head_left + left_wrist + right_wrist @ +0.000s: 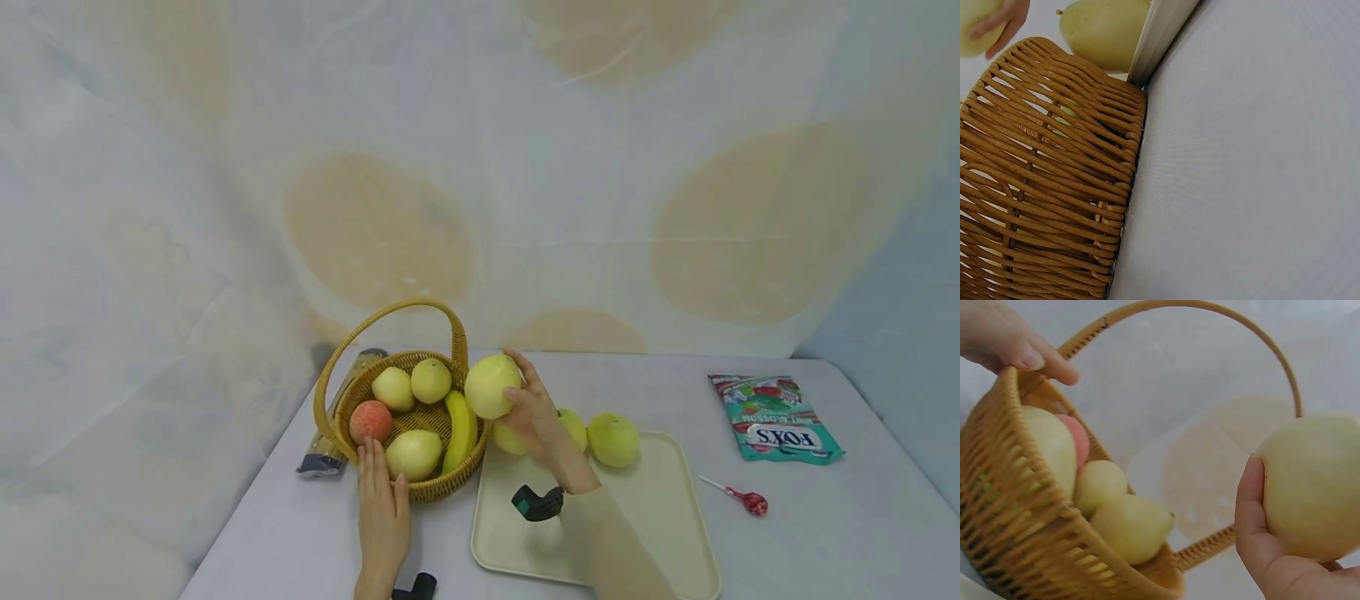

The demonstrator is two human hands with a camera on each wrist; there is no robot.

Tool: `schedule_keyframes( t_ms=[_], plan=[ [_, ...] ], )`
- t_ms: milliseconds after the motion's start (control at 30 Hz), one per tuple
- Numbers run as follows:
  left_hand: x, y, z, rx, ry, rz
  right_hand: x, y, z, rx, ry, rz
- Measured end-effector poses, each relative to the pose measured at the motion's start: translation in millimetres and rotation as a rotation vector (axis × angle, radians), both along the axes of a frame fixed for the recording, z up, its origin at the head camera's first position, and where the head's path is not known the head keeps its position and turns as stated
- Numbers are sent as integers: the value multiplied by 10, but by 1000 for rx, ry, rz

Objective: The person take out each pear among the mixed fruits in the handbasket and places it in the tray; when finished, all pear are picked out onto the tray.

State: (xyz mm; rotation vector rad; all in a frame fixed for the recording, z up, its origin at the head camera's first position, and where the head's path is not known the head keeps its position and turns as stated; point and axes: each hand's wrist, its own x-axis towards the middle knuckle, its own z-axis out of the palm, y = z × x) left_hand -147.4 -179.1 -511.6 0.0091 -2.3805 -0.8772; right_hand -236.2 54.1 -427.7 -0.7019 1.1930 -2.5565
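Note:
My right hand (536, 417) holds a large, round, pale yellow-green fruit (492, 387), thumb and fingers around it, at the right rim of the wicker basket (438, 490). The fruit also fills the right side of the right wrist view. My left hand (382, 508) rests straight-fingered on the basket's near-left rim. Inside the basket are a reddish peach (371, 421), a banana (460, 432) and several pale green fruits (414, 455). In the left wrist view, the woven basket wall (1054, 181) takes up the left side.
A cream tray (660, 517) beside the basket bears several yellow-green fruits (613, 439) along its far part. Farther right lie a teal FOX'S candy bag (780, 421) and a red-wrapped lollipop (752, 502). A dark and tan packet (324, 458) lies partly behind the basket. The basket's handle (405, 307) arches upward.

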Motion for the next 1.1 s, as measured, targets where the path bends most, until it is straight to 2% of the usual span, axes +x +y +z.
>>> schedule_keyframes(
  t_ms=[333, 600, 900, 1100],
  plan=[
    [-1, -1, 31, 15, 8, -2, 99, 290, 39, 12, 92, -133],
    [-9, -2, 23, -3, 22, 0, 137, 452, 34, -67, 51, -194],
    [0, -5, 7, 11, -15, 2, 173, 674, -28, -88, 70, -227],
    [4, -7, -6, 11, -23, -2, 190, 821, -40, -102, 57, -292]
  ],
)
